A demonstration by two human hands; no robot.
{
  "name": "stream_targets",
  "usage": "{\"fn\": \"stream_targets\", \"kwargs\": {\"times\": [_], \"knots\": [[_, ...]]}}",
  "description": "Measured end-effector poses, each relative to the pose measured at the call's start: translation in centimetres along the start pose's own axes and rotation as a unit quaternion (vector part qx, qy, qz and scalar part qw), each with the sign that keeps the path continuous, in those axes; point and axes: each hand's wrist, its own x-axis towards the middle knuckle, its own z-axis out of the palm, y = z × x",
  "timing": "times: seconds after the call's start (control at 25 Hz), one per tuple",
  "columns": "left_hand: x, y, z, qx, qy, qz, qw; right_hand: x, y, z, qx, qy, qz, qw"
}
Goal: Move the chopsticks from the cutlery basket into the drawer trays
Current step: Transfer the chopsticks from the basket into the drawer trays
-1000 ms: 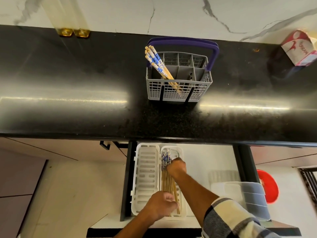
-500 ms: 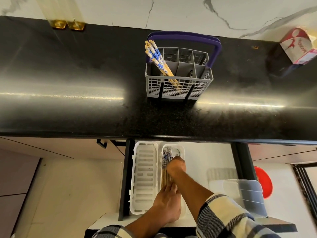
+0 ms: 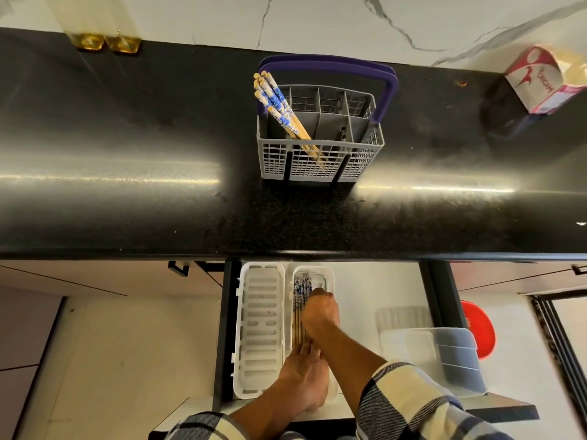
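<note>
Wooden chopsticks (image 3: 282, 107) with blue-white patterned tops lean in basket (image 3: 320, 165).

Both hands low, left hand (image 3: 303, 381) behind right hand (image 3: 319, 312), palms down.

Home kitchen: black stone countertop (image 3: 127, 154), marble backsplash (image 3: 317, 20), cutlery basket (image 3: 320, 160), open drawer (image 3: 381, 287) with organiser trays (image 3: 262, 328).

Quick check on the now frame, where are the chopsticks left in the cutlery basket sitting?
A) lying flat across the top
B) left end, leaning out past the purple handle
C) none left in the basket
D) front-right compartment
B: the remaining chopsticks stand in the left end of the cutlery basket, tips tilted up-left past the purple handle; the other compartments show none.
</note>
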Motion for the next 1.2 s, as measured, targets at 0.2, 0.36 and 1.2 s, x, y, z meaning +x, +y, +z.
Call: {"fn": "stream_targets", "kwargs": {"times": [0.2,0.36,1.2], "knots": [[0.0,0.2,0.3,0.007,0.029,-0.003,1.0,-0.2,-0.4,-0.5,-0.057,-0.03,-0.017,0.998],[-0.2,0.6,0.2,-0.003,0.043,0.0,0.999,-0.1,-0.2,-0.7,-0.084,-0.026,-0.031,0.996],[-3.8,1.3,-5.1,-0.084,0.043,-0.012,0.995,0.3,-0.3,-3.9,-0.151,-0.047,-0.177,0.971]]}}
